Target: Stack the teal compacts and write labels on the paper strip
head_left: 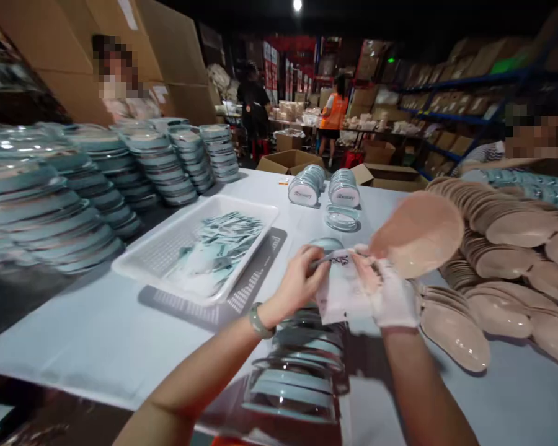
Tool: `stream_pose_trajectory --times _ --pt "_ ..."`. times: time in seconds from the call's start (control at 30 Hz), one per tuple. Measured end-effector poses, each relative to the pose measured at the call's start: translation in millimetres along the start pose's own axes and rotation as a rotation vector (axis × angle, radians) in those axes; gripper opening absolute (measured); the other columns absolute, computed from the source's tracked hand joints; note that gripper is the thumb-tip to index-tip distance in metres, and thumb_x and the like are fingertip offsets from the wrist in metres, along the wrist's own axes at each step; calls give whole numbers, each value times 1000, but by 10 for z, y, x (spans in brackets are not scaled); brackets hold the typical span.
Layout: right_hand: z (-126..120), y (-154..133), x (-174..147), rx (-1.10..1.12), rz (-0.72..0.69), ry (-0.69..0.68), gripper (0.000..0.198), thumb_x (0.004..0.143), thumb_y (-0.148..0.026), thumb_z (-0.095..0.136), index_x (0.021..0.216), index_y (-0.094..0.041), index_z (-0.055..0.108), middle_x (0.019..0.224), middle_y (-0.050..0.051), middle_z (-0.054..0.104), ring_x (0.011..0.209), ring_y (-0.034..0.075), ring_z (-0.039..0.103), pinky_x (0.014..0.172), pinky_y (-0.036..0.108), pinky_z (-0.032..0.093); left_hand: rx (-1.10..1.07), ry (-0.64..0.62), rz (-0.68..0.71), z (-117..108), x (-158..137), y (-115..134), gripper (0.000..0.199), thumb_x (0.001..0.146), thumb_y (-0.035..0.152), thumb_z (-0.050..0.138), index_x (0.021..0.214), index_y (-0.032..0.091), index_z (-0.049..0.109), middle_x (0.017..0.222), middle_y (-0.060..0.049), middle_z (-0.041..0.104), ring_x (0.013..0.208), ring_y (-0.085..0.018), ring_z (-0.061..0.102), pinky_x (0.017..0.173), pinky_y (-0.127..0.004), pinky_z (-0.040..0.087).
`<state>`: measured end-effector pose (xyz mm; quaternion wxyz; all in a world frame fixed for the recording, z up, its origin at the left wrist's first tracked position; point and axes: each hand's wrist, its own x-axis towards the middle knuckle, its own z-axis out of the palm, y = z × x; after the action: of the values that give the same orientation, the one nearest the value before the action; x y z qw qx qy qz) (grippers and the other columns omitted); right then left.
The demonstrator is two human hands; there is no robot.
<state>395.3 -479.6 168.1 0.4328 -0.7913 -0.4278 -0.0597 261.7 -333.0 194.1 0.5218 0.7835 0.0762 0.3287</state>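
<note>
My left hand (302, 279), with a bangle at the wrist, is bare and closed on the upper edge of a translucent printed plastic bag (337, 300). My right hand (393, 294) wears a white glove. It is closed on a glossy beige oval pad (421, 232), tilted up and blurred by motion, right beside the bag. Whether its fingers also grip the bag, I cannot tell. Below my hands lies a row of clear, rounded packs (292, 387) with pale blue inside. To the right, beige pads (456, 328) lie in overlapping rows.
A white plastic basket (137, 263) holding pale blue packets stands left of my hands. Tall stacks of blue-edged clear packs (158, 161) line the left side. Labelled packs (303, 193) stand ahead. Beyond the table are open cardboard boxes (288, 162); several people are around.
</note>
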Motion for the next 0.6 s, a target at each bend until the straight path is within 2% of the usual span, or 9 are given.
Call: stream_pose_trajectory --times 0.07,0.1,0.2,0.23,0.3,0.4,0.43,0.5,0.6 --pt "6 -5 -30 -56 -28 36 42 102 -41 52 137 -17 55 124 13 66 105 25 68 89 43 59 -5 103 -75 69 69 -121 21 87 33 58 71 21 50 69 2 53 71 -16 54 65 -26 42" --pt "16 -14 -61 -85 -43 56 43 104 -37 46 141 -16 52 127 15 65 109 27 67 91 43 59 -15 142 -104 62 90 -186 21 86 32 58 70 22 49 63 4 49 65 -15 49 63 -26 40" --pt "51 -74 -205 -148 -93 76 53 101 -24 35 152 -15 40 140 18 58 126 31 59 101 46 54 -56 191 -141 -10 102 -351 16 76 23 64 72 21 49 65 5 52 65 -14 49 63 -26 39" --pt "59 -102 -256 -195 -157 52 56 98 -20 37 154 -14 36 146 19 53 132 32 54 105 49 51 -79 193 -156 -31 98 -388 16 73 22 65 74 21 49 68 4 54 67 -15 50 63 -26 40" --pt "71 -152 -324 -348 -376 -23 64 95 -23 48 155 -11 31 153 24 42 141 36 43 109 54 46 -138 203 -193 -53 94 -427 18 69 24 64 78 21 49 75 3 57 71 -16 54 65 -27 44" --pt "117 -156 -299 -587 -684 -67 76 90 -42 65 152 -13 32 156 29 32 144 42 33 104 59 47 -240 196 -249 -41 133 -395 31 67 29 64 92 22 48 81 2 58 73 -16 57 65 -27 47" --pt "143 -135 -260 -618 -710 -34 75 89 -46 67 149 -16 35 155 28 34 144 42 34 103 57 49 -280 182 -266 -31 165 -364 39 65 29 66 97 22 47 82 2 58 73 -15 57 63 -26 47" --pt "195 -73 -161 -639 -726 42 61 91 -41 66 143 -24 40 151 22 41 142 37 39 101 51 51 -362 160 -296 -11 259 -281 50 62 23 69 106 23 46 86 2 58 71 -13 57 58 -23 46" --pt "193 32 -21 -595 -690 44 47 91 -28 61 135 -24 46 149 19 46 142 36 39 102 53 49 -469 148 -365 0 459 -136 49 65 15 67 108 24 47 92 3 54 59 -7 50 47 -19 40"
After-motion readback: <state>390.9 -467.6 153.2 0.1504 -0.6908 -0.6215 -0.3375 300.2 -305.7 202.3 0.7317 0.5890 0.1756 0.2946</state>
